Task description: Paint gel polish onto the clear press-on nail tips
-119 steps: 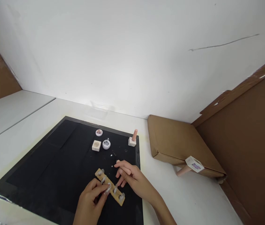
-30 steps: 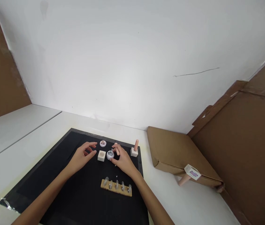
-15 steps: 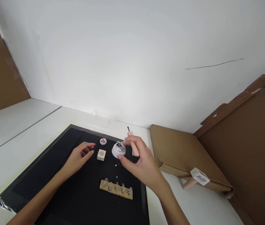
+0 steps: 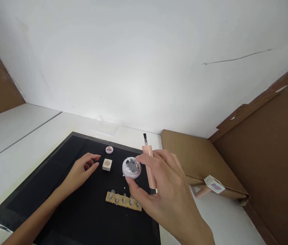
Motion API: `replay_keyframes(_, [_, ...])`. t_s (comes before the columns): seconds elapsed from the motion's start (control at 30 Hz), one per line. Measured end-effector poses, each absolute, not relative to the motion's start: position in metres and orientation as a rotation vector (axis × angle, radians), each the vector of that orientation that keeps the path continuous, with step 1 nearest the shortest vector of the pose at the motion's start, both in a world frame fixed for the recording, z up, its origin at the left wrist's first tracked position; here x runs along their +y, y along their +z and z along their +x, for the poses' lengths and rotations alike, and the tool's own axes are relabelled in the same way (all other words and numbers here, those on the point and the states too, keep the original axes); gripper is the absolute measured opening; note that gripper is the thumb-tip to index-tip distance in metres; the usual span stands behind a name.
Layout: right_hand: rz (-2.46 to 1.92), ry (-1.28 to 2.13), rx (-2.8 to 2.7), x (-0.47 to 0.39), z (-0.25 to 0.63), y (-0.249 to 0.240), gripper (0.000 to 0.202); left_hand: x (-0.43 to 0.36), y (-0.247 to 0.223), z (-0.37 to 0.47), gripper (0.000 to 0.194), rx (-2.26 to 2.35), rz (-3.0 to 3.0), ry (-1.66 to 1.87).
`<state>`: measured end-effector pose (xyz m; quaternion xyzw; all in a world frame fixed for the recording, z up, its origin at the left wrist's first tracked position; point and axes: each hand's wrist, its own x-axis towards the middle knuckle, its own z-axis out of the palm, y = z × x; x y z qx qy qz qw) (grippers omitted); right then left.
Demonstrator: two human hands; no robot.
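Note:
My right hand [image 4: 169, 187] pinches a round white pot [image 4: 123, 169] of crumpled silver foil between thumb and index finger. The same hand holds a brush-cap [image 4: 149, 170] with a peach handle, its dark bristles pointing up. My left hand [image 4: 84, 169] hovers above the black mat, thumb and fingers apart and holding nothing. Close to its fingertips are a small white square block [image 4: 107, 164] and a little round container [image 4: 109, 149] with pinkish bits. Below the pot lies a tan strip [image 4: 119, 201] carrying several clear nail tips, its right end near my right hand.
A flat cardboard box [image 4: 184, 153] lies on the white table at the right. By its front edge is a white square bottle [image 4: 214, 184] with a peach handle. A clear plastic tray [image 4: 105, 128] sits near the wall. White flecks dot the black mat [image 4: 95, 217].
My right hand has come nearer with the pot, which appears raised and tipped towards me. The brush-cap has come nearer with it and stands more upright. My left hand has barely moved.

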<state>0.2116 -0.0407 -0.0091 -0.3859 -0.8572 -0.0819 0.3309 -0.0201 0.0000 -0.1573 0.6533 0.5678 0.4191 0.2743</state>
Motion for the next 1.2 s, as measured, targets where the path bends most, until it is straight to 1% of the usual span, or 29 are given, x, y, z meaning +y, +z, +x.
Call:
replay_keyframes(0.47, [-1.063, -0.402, -2.245, -0.040, 0.215, -0.010, 0.015, -0.002, -0.162, -0.014, 0.024, 1.514, 1.820, 1.085])
replay_keyframes(0.53, [-1.098, -0.328, -2.280, -0.036, 0.217, -0.012, 0.014, -0.002, -0.164, -0.013, 0.026, 1.509, 1.831, 1.075])
replay_keyframes(0.63, [-1.201, -0.103, -2.370, -0.025, 0.218, -0.018, 0.013, -0.002, -0.169, -0.011, 0.031, 1.504, 1.847, 1.062])
replay_keyframes(0.7, [-1.257, 0.123, -2.432, -0.014, 0.219, -0.025, 0.020, -0.002, -0.173, -0.010, 0.037, 1.504, 1.859, 1.056])
replay_keyframes(0.73, [-1.265, 0.170, -2.455, -0.008, 0.219, -0.030, 0.022, -0.002, -0.175, -0.009, 0.040, 1.504, 1.866, 1.055])
replay_keyframes(0.9, [-1.304, 0.237, -2.529, 0.019, 0.218, -0.063, 0.021, -0.001, -0.184, -0.007, 0.050, 1.512, 1.885, 1.055])
replay_keyframes(1.0, [-1.335, 0.237, -2.568, 0.028, 0.215, -0.081, 0.019, -0.001, -0.187, -0.006, 0.050, 1.512, 1.891, 1.053])
replay_keyframes(1.2, [-1.359, 0.247, -2.666, 0.033, 0.211, -0.105, 0.029, 0.000, -0.186, -0.004, 0.045, 1.498, 1.904, 1.056])
